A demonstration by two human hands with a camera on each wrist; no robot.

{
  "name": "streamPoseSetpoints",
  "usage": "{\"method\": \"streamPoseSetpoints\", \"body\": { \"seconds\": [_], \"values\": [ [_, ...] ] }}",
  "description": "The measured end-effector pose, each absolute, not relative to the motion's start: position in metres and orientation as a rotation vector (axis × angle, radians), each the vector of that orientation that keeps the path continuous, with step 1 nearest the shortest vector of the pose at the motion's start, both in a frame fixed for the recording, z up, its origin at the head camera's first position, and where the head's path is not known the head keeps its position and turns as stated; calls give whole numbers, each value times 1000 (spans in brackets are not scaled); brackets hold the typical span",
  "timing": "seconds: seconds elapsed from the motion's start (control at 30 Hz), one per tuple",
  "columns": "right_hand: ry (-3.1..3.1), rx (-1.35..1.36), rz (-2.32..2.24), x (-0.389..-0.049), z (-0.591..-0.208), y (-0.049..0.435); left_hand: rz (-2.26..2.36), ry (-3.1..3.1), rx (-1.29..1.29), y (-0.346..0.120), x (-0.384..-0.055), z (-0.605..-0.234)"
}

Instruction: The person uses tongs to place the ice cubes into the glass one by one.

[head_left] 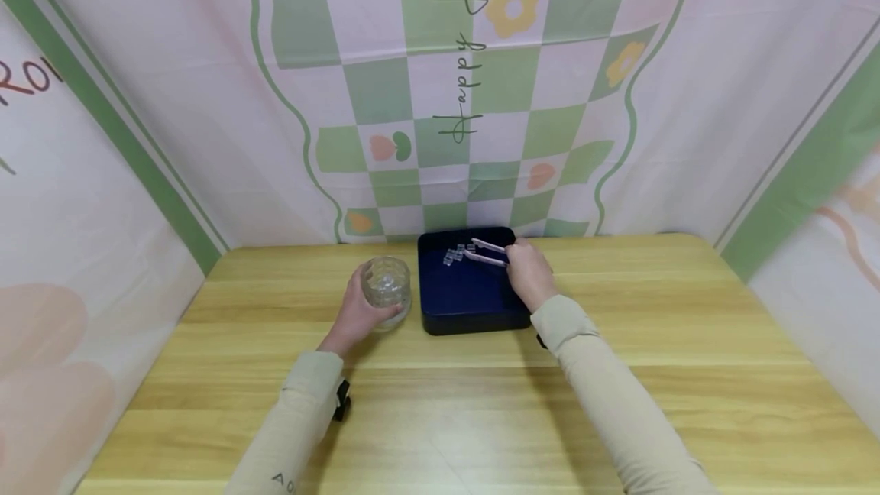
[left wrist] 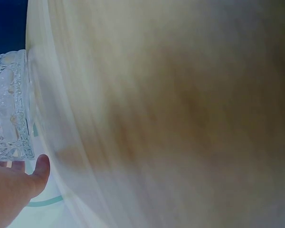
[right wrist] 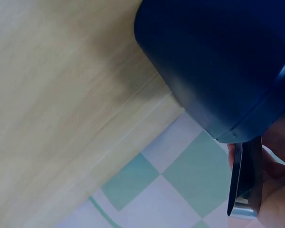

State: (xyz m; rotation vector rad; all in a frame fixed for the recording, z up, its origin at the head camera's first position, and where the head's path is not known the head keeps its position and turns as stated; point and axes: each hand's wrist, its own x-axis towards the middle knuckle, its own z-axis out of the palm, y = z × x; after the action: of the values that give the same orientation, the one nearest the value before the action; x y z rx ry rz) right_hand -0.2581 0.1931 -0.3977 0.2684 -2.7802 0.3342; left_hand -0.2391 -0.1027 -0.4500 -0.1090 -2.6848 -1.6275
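Observation:
In the head view a dark blue tray point(head_left: 474, 323) stands near the back of the table, with several small clear cubes point(head_left: 454, 255) in its far left part. My right hand point(head_left: 531, 273) grips metal tongs point(head_left: 486, 259) over the tray's right rim; their tips are apart, close to the cubes. The bent end of the tongs point(right wrist: 244, 209) shows in the right wrist view. Left of the tray, my left hand point(head_left: 355, 315) curls round a clear patterned glass point(head_left: 386, 289). Whether cubes lie inside that glass point(left wrist: 7, 109) is hard to tell.
The wooden table point(head_left: 440, 418) reaches to a checkered fabric backdrop point(head_left: 440, 98) right behind the tray. Further fabric panels hang at the left and right sides. The glass stands a narrow gap away from the tray's left wall.

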Motion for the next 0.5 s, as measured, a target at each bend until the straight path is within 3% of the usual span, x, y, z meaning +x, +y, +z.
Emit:
{"method": "streamPoseSetpoints", "body": {
  "seconds": [0.5],
  "values": [
    [-2782, 305, 324, -260, -399, 193, -1619, -2678, -116, -102, -240, -452]
  ]
}}
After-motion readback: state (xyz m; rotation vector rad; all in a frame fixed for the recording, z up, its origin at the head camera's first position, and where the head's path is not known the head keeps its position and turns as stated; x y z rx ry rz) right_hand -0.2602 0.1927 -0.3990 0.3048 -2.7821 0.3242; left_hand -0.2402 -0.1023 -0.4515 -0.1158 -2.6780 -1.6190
